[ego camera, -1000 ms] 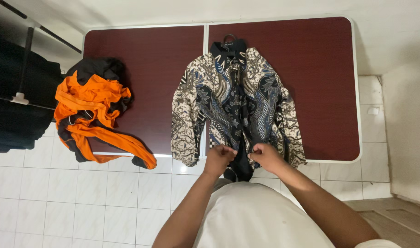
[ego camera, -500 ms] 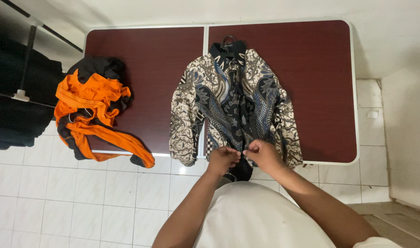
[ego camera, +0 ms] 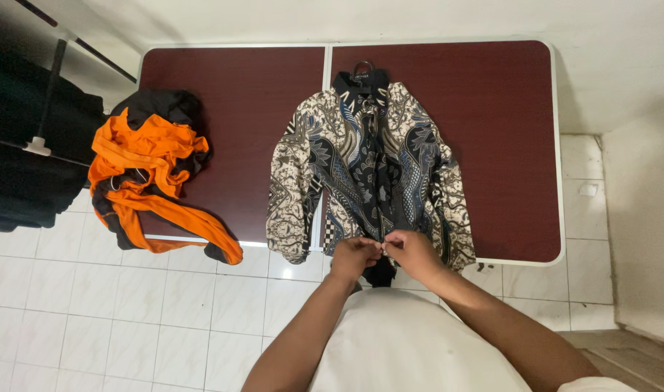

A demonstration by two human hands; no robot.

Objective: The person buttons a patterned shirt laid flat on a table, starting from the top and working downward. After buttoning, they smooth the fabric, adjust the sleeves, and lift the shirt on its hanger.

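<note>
Head cam | both hands pinch batik shirt hem; table edge

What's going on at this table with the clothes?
A person stands at a dark red folding table with a patterned shirt laid flat on it, collar at the far side. The left hand and right hand are pinched together at the shirt's front opening near the bottom hem, at the table's near edge. A crumpled orange and black garment lies at the table's left end, partly hanging over the edge.
</note>
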